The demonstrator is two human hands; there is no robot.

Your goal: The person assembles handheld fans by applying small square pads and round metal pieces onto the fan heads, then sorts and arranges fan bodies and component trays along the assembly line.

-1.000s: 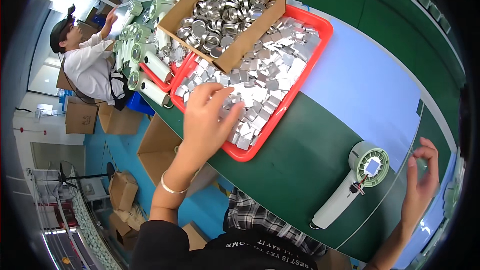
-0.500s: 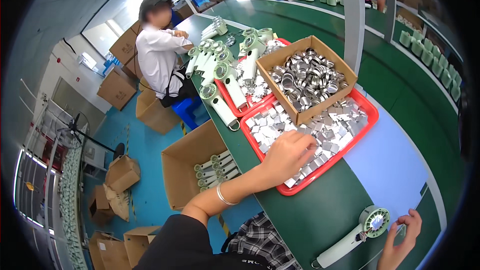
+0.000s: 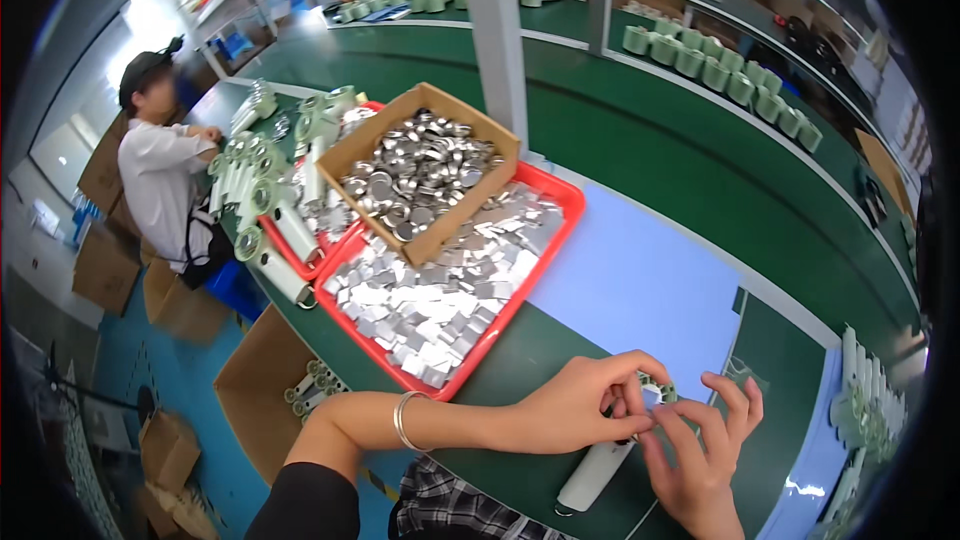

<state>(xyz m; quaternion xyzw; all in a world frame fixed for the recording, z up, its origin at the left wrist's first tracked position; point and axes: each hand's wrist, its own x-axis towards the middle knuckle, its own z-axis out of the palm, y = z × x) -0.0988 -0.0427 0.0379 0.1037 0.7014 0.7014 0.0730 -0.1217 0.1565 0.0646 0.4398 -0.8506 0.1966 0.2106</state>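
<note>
A handheld fan (image 3: 592,480) with a pale handle and a green round head lies on the green table in front of me. Over its head, the fingers of my left hand (image 3: 575,408) are pinched together, and whatever they hold is hidden. From the right, the thumb and index finger of my right hand (image 3: 700,445) meet the left fingertips, with its other fingers raised. What lies in that pinch is too small to make out. Beyond my left wrist stands a red tray (image 3: 577,215), full of small silver square pieces (image 3: 430,305).
An open cardboard box (image 3: 455,227) of round metal caps rests on the tray's far part. More fans (image 3: 282,275) lie to the left, by a seated person (image 3: 165,165). A blue mat (image 3: 640,280) covers the table right of the tray. A grey post (image 3: 493,50) rises behind it.
My left hand has left the silver pieces in the red tray and come to the fan's head. The right hand has closed its fingertips there. The whole view has swung right.
</note>
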